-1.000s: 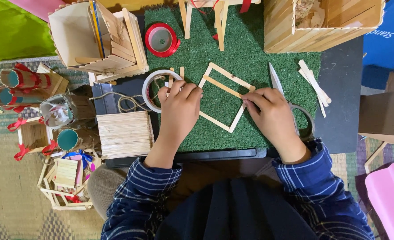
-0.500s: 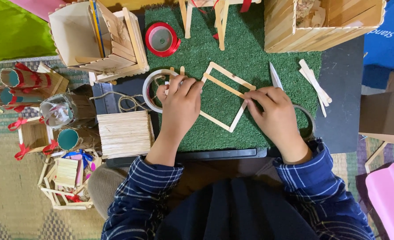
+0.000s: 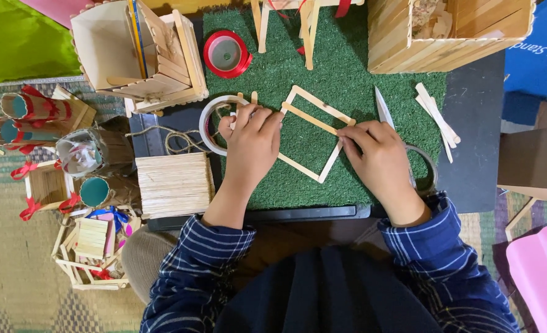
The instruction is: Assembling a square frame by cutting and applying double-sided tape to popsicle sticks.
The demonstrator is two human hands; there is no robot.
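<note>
Little had moved since a second ago: both hands stayed pressed on the stick frame point(image 3: 313, 132) on the green mat point(image 3: 347, 68).

Left hand point(image 3: 252, 145) lay flat, fingers spread and gripping nothing, over the frame's 9 o'clock corner and touching a pale tape ring point(image 3: 210, 120). Right hand point(image 3: 378, 154) had fingers curled, tips pinching the frame's 3 o'clock corner. A knife point(image 3: 383, 106) lay just beyond it at 12 o'clock, loose sticks point(image 3: 436, 117) at 2 o'clock. A stick stack point(image 3: 173, 184) sat at 8 o'clock of the left hand, red tape point(image 3: 226, 54) at 12.
</note>
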